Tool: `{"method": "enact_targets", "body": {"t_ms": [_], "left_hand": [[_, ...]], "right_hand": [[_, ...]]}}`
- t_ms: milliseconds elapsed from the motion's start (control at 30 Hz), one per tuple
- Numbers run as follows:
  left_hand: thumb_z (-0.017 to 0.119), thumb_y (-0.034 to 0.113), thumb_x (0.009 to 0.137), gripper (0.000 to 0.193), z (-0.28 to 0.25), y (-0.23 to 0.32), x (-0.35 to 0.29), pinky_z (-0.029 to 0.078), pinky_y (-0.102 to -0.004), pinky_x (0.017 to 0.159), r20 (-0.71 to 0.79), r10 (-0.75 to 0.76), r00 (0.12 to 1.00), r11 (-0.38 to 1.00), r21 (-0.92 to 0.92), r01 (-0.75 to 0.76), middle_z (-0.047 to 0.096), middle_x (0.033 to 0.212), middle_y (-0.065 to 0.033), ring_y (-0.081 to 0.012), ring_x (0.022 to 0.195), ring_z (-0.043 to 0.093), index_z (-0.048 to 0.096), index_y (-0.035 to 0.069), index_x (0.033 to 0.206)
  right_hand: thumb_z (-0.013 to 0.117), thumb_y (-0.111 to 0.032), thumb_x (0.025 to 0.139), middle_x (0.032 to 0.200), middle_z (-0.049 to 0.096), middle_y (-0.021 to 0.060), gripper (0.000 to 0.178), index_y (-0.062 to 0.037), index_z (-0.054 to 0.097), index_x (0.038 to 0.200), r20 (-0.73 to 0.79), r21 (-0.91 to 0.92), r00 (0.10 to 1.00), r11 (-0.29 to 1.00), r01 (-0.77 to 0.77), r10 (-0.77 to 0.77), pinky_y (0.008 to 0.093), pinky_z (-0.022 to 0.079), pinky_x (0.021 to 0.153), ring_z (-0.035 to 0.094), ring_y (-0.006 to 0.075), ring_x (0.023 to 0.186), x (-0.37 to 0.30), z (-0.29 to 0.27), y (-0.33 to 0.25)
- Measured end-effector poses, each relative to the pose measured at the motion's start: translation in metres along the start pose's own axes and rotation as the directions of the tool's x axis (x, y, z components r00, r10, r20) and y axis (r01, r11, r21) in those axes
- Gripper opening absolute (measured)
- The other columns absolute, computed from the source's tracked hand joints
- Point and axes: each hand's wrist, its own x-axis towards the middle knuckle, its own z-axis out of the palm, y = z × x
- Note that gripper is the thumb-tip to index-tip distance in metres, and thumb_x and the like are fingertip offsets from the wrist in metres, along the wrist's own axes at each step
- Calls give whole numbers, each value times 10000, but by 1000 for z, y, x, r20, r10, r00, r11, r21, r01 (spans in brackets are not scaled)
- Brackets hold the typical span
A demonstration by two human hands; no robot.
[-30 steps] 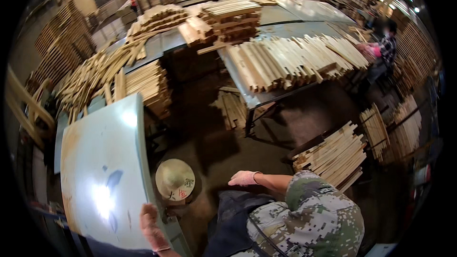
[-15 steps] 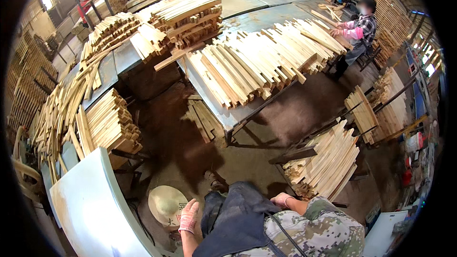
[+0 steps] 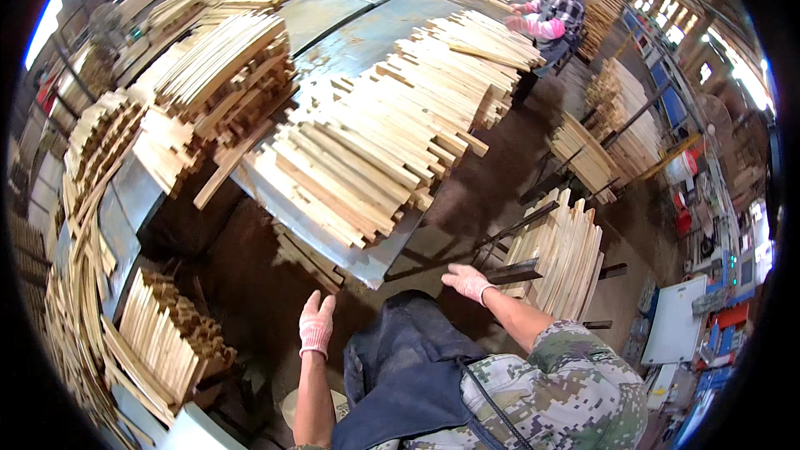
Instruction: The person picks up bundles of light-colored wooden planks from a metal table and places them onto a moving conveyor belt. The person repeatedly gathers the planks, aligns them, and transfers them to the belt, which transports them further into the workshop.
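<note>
Both my hands wear pinkish-white work gloves and hold nothing. My left hand (image 3: 317, 324) is raised in front of me with its fingers stretched out, apart from anything. Over to the right, my right hand (image 3: 467, 282) also reaches forward with spread fingers, near the dark metal bars by a stack of wooden strips (image 3: 552, 258). Ahead, a long row of pale wooden strips (image 3: 350, 167) lies side by side on a metal-topped table (image 3: 367, 265); its near corner is just beyond my hands.
A taller wood pile (image 3: 225, 75) stands at the table's left. More strips are heaped on the far left, above a low stack (image 3: 167, 337). A straw hat (image 3: 292, 407) is partly hidden by my left arm. Across the table works another person (image 3: 558, 17) in pink gloves.
Both my hands have moved up and forward, the right one out from beside my body. My view has turned right, and the table with its strips appears closer. The other person's hands have shifted.
</note>
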Motion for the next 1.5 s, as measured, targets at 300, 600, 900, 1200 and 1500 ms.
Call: {"method": "enact_targets", "body": {"t_ms": [300, 600, 900, 1200, 1500], "left_hand": [[647, 621, 1006, 931, 136, 160, 176, 269, -538, 1318, -34, 21, 999, 839, 544, 1, 438, 1671, -322, -497, 1592, 328, 473, -68, 1608], [755, 545, 923, 951, 228, 225, 253, 241, -516, 1332, -396, -70, 916, 788, 541, 294, 422, 1642, -326, -464, 1594, 312, 481, -108, 1558], [781, 233, 990, 858, 256, 248, 253, 501, -412, 1121, -352, -148, 924, 952, -304, 37, 578, 1525, -281, -322, 1331, 622, 346, -46, 1675], [831, 288, 935, 1006, 258, 224, 278, 575, -391, 682, -258, -240, 936, 971, -48, 235, 726, 960, -143, -240, 766, 691, 267, -86, 1680], [868, 261, 914, 911, 225, 245, 279, 594, -383, 865, -288, -235, 928, 958, -227, 173, 734, 1109, -202, -280, 970, 715, 389, -114, 1592]], "right_hand": [[773, -308, 968, 1509, 642, 256, 864, -33, 382, 1687, -692, 383, 717, 886, 260, 89, 371, 493, 1154, 653, 310, 1358, 162, -218, -84], [851, -378, 876, 1700, 396, 318, 1119, -114, 213, 1755, -659, 317, 743, 940, 130, 119, 426, 398, 1263, 441, 425, 1559, 351, -353, -74], [822, -430, 903, 1563, 557, 254, 1021, -130, 308, 1732, -550, 65, 835, 996, 59, -14, 446, 446, 1229, 523, 409, 1464, 371, -365, -78], [839, -380, 908, 1579, 523, 285, 985, -67, 353, 1706, -598, 70, 796, 983, 169, -94, 462, 402, 1257, 496, 419, 1489, 379, -366, -79], [739, -216, 978, 1673, 479, 237, 803, 29, 403, 1665, -644, 247, 731, 842, 480, -228, 401, 345, 1295, 444, 317, 1562, 355, -353, -74]]}}
